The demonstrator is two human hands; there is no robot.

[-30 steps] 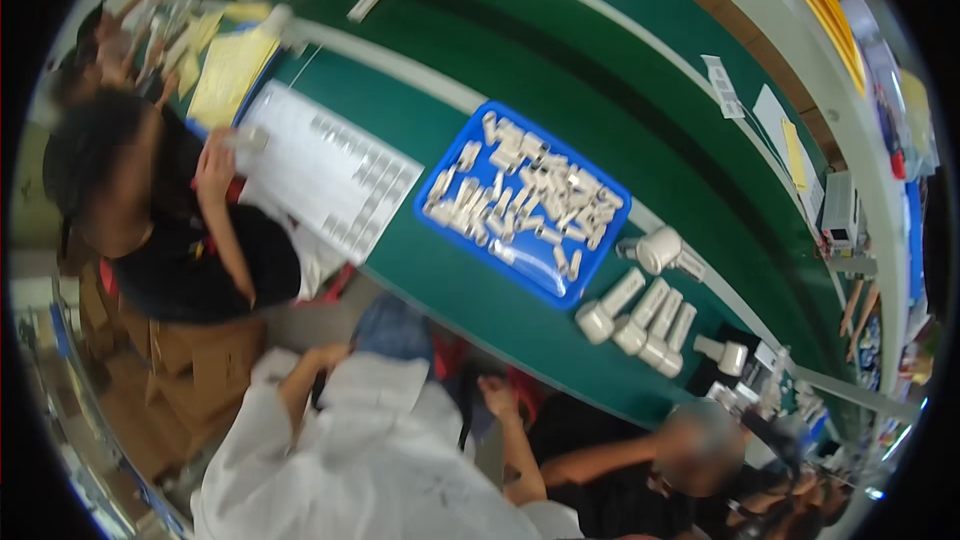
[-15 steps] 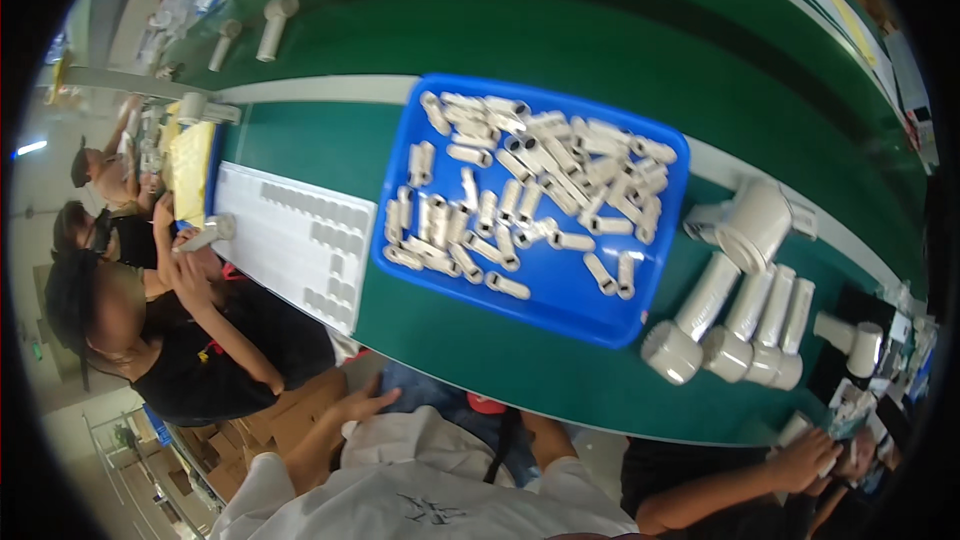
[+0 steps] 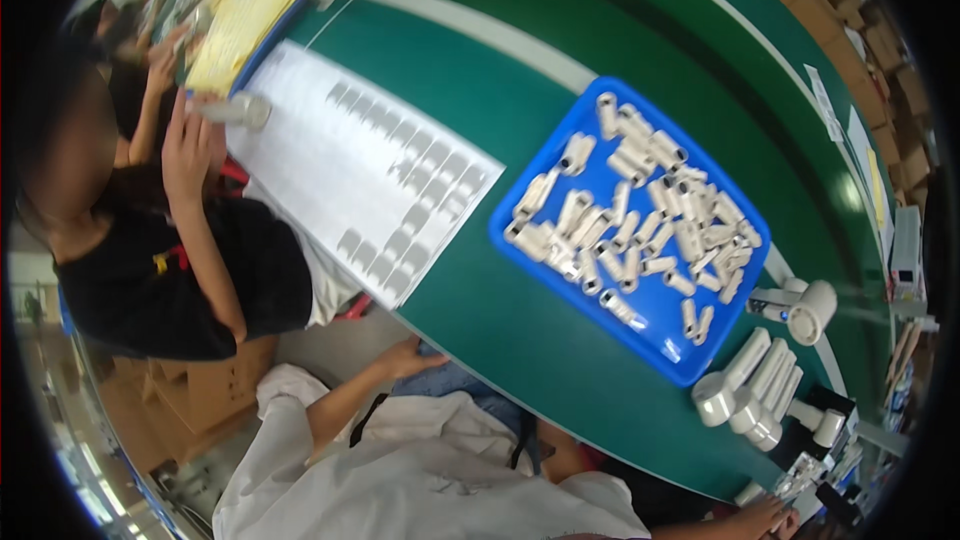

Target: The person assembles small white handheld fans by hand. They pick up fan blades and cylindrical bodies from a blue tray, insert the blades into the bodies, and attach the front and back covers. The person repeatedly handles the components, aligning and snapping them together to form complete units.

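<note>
My left hand (image 3: 412,358) lies on my jeans below the table edge, its fingers stretched out and holding nothing. My right forearm (image 3: 560,452) goes down at the table's near edge, and the hand itself is hidden. On the table ahead sits a blue plastic tray (image 3: 650,332), nearest to my hands. It holds a loose heap of short cream tubular plastic pieces (image 3: 690,235) with open ends. Left of the tray lies a white sheet (image 3: 310,145) with rows of grey label shapes.
Several cream round-headed devices with handles (image 3: 713,400) lie right of the tray, and another (image 3: 812,312) stands behind them. At left, a co-worker's hand (image 3: 188,152) is at a similar device (image 3: 250,112). Yellow papers (image 3: 245,35) lie beyond. Another person's hand (image 3: 760,518) shows lower right.
The view has turned and shifted toward the left, so the tray appears further right and the label sheet larger. My left hand stays on my lap.
</note>
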